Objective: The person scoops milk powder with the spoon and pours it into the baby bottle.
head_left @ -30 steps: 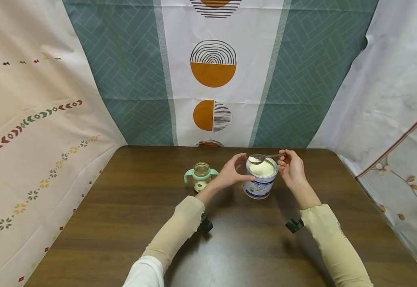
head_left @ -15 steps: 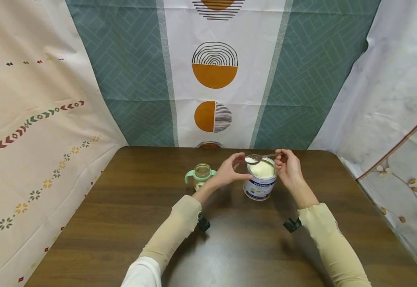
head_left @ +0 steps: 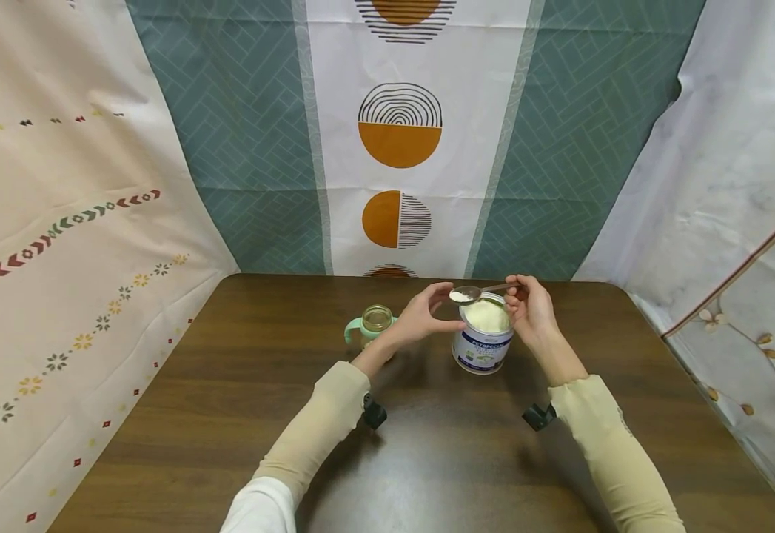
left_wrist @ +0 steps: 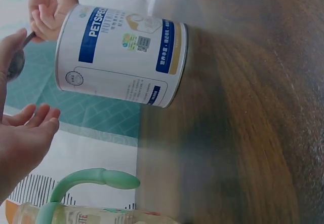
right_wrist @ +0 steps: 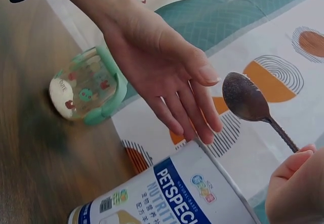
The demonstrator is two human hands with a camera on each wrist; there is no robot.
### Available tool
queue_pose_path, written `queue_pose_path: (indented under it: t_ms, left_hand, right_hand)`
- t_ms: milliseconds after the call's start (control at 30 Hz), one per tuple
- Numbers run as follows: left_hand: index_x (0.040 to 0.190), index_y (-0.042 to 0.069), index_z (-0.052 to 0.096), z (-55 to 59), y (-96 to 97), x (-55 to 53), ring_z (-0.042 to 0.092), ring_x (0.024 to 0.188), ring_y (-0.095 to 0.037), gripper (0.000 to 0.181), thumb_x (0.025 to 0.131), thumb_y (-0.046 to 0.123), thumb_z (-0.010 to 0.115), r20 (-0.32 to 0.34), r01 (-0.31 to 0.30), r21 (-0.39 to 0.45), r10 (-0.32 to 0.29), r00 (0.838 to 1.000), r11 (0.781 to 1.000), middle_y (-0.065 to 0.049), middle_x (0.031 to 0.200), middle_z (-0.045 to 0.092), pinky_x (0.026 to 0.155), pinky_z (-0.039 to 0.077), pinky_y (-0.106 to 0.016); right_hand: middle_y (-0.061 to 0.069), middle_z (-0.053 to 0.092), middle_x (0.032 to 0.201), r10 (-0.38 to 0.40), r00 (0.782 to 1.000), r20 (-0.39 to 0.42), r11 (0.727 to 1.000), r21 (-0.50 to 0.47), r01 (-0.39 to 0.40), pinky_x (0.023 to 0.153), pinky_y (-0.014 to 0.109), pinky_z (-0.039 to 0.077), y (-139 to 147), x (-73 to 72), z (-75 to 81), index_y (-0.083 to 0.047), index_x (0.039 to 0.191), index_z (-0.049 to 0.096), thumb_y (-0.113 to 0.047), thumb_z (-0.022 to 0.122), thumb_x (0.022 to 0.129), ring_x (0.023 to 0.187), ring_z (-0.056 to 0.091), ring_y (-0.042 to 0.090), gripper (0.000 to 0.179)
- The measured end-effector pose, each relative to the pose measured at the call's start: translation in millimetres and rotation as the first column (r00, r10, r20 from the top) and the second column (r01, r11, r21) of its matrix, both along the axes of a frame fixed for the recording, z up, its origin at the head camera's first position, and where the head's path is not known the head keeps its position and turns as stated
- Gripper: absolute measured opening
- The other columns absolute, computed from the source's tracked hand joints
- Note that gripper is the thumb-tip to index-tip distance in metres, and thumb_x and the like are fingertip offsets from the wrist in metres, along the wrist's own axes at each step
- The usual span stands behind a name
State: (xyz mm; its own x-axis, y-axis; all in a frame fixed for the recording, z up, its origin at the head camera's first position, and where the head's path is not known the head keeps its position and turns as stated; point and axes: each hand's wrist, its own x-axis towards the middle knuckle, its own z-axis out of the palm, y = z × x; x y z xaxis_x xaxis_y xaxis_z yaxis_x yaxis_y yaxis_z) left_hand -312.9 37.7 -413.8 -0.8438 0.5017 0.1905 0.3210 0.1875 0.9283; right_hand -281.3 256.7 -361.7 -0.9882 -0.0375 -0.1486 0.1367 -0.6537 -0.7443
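My right hand pinches the thin handle of a metal spoon. White powder lies in the spoon's bowl, which is held over the left part of an open tin's rim. The white and blue tin, lettered PETSPEC, stands upright with pale yellow powder up near its top. Close beside the spoon bowl, my left hand is held with fingers spread and nothing in it. Left of that hand stands a baby bottle with green handles and no lid, partly hidden by the left forearm in the head view.
The brown wooden table carries the tin and bottle near its back edge. Behind it hangs a patterned cloth; further cloths line the left and right sides. A black wrist camera sits under the left wrist.
My right hand has carried the spoon leftward, from over the powder to the tin's left rim. My left hand has shifted slightly left, its thumb drawing back from the tin.
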Motion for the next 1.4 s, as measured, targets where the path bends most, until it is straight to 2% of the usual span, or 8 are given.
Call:
queue_pose_path:
  t_ms: [367, 700, 900, 1200, 1400]
  left_hand:
    - [0.146, 0.008, 0.036, 12.5, -9.4, 3.5, 0.038, 0.141, -0.024, 0.079, 0.080, 0.016, 0.079, -0.006, 0.004, -0.017, -0.005, 1.000, 1.000, -0.010, 0.150, 0.040, 0.117, 0.031, -0.034]
    - [0.148, 0.006, 0.033, 19.8, -24.6, 1.1, 0.036, 0.142, -0.026, 0.081, 0.081, 0.014, 0.077, 0.008, 0.017, -0.014, -0.017, 1.000, 1.000, -0.011, 0.152, 0.037, 0.119, 0.028, -0.035]
    - [0.148, 0.008, 0.034, 18.8, -32.5, 1.1, 0.037, 0.141, -0.025, 0.079, 0.082, 0.015, 0.077, 0.000, 0.028, -0.033, -0.028, 1.000, 0.999, -0.010, 0.152, 0.037, 0.119, 0.029, -0.033]
    - [0.146, 0.008, 0.037, 20.6, -42.8, 0.9, 0.042, 0.138, -0.023, 0.076, 0.081, 0.011, 0.077, -0.040, 0.028, -0.015, -0.029, 0.999, 0.999, -0.013, 0.148, 0.043, 0.119, 0.029, -0.034]
    - [0.148, 0.009, 0.034, 20.3, -49.3, 1.6, 0.039, 0.140, -0.023, 0.077, 0.082, 0.012, 0.076, -0.029, 0.043, -0.038, -0.045, 0.999, 0.998, -0.012, 0.149, 0.041, 0.119, 0.027, -0.034]
  right_hand:
    - [-0.002, 0.049, 0.062, 0.028, 0.999, -0.025, 0.999, -0.034, -0.029, 0.044, 0.013, 0.032, -7.6, -2.1, 3.8, -0.006, 0.074, 0.062, -0.018, 0.033, 0.104, 0.049, 0.036, 0.006, 0.044]
    - [-0.002, 0.048, 0.060, 0.055, 0.998, -0.013, 0.995, -0.085, -0.056, 0.043, 0.013, 0.031, -19.6, -6.2, 8.7, -0.006, 0.072, 0.063, -0.017, 0.031, 0.104, 0.048, 0.036, 0.005, 0.047]
    - [-0.002, 0.048, 0.059, 0.051, 0.999, -0.004, 0.996, -0.079, -0.051, 0.043, 0.013, 0.032, -24.9, -7.3, 5.8, -0.006, 0.072, 0.063, -0.017, 0.032, 0.104, 0.047, 0.037, 0.005, 0.046]
    - [-0.002, 0.049, 0.058, 0.048, 0.999, -0.009, 0.997, -0.062, -0.048, 0.043, 0.012, 0.030, -31.3, -8.7, 4.3, -0.006, 0.071, 0.063, -0.017, 0.032, 0.104, 0.047, 0.037, 0.006, 0.046]
    - [-0.002, 0.049, 0.058, 0.049, 0.999, -0.006, 0.997, -0.056, -0.049, 0.043, 0.013, 0.030, -36.1, -8.9, 3.1, -0.006, 0.070, 0.062, -0.016, 0.031, 0.105, 0.047, 0.036, 0.006, 0.048]
